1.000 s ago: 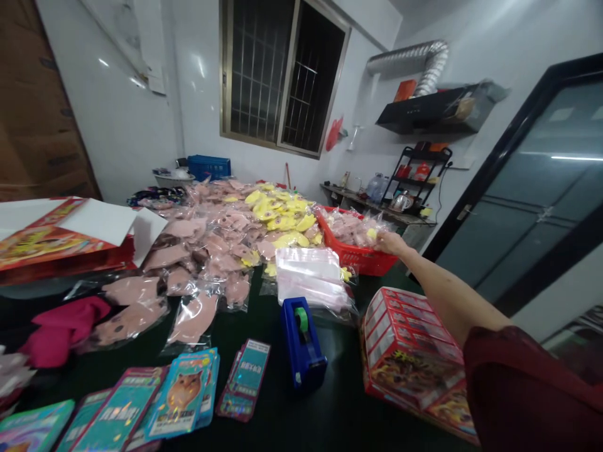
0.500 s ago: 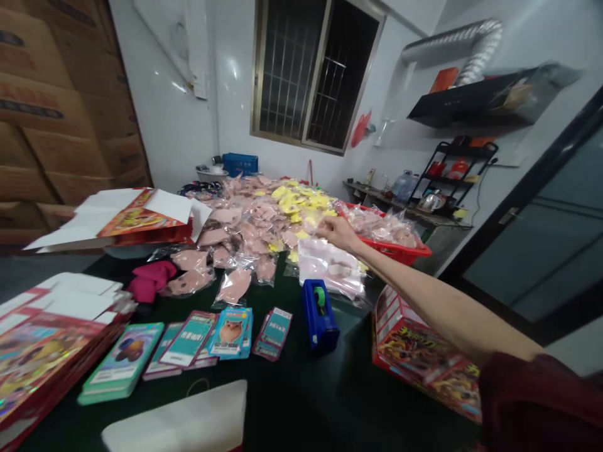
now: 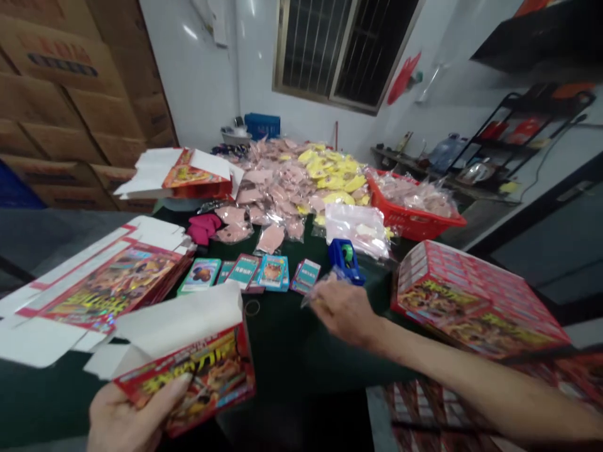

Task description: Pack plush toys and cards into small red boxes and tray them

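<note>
My left hand [image 3: 136,411] is closed round a red printed carton [image 3: 211,370] at the lower left, thumb across its front. The carton's white top flap [image 3: 181,323] stands raised. My right hand [image 3: 346,314] is closed on a clear plastic packet [image 3: 325,285], blurred, its contents hard to make out. That hand hovers over the dark green table [image 3: 301,339], just in front of a blue tape dispenser [image 3: 346,260]. Behind the carton lie stacks of cards: a green-edged stack [image 3: 200,276], teal cards [image 3: 242,273], an animal-picture stack [image 3: 273,273] and a small stack [image 3: 306,276].
A heap of bagged pink pieces [image 3: 277,182] and yellow pieces [image 3: 336,169] covers the table's back. A red basket [image 3: 414,223] stands beside it. Wrapped red boxes [image 3: 471,301] sit at right, flattened cartons [image 3: 113,276] at left. A rubber band [image 3: 252,307] lies mid-table.
My right hand has come back from the heap toward me, bringing a clear packet. The view has tilted down and shifted left; my left hand and the carton's front now show.
</note>
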{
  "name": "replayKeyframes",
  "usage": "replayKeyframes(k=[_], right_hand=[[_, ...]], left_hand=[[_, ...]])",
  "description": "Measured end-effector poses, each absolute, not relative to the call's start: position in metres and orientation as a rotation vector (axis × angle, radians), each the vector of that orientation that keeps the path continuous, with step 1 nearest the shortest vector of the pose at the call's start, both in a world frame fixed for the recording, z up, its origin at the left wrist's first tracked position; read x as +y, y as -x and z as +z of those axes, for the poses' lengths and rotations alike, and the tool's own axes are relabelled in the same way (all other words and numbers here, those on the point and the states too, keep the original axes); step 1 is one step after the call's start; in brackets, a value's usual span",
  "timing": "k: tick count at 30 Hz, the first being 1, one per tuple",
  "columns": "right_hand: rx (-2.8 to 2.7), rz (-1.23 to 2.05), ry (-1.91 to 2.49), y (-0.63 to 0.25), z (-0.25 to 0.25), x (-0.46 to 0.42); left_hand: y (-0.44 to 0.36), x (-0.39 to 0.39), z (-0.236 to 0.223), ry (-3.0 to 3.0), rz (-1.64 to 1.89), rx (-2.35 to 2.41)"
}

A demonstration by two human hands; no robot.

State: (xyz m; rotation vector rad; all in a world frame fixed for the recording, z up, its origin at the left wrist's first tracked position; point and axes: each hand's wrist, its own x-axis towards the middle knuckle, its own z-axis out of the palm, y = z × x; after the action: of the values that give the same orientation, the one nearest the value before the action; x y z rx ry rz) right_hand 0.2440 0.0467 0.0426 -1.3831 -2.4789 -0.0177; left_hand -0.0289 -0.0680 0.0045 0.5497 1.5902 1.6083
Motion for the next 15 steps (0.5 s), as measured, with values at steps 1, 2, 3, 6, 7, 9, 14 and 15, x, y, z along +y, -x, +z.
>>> replayKeyframes(k=[1, 2, 3, 6, 7, 9, 14, 15], right_hand=[[-2.525, 0.121, 1.466, -0.244, 0.034, 0.037], [-2.543, 0.317, 1.525, -0.245, 0.029, 0.032], [-2.524, 0.523, 1.549, -0.247, 0.028, 0.033], [-2.451, 0.785, 1.381, -0.259, 0.039, 0.052], [-2.492, 0.745, 1.289, -0.261, 0.044, 0.059], [-2.686, 0.613, 1.161, -0.259, 0.050, 0.066], [-3.068, 0.484, 1.380, -0.238, 0.034, 0.062], [-3.076, 0.502, 1.413, -0.236, 0.032, 0.062]], left_hand=[[0.031, -0.067, 0.004, -0.518, 1.607, 1.559], [0.033, -0.067, 0.003, -0.487, 1.607, 1.528], [0.034, -0.067, 0.002, -0.458, 1.611, 1.502], [0.033, -0.070, 0.000, -0.410, 1.653, 1.456], [0.032, -0.071, 0.001, -0.403, 1.668, 1.435], [0.030, -0.073, 0.003, -0.416, 1.699, 1.393], [0.026, -0.074, 0.001, -0.619, 1.651, 1.375], [0.026, -0.074, 0.000, -0.654, 1.630, 1.375]])
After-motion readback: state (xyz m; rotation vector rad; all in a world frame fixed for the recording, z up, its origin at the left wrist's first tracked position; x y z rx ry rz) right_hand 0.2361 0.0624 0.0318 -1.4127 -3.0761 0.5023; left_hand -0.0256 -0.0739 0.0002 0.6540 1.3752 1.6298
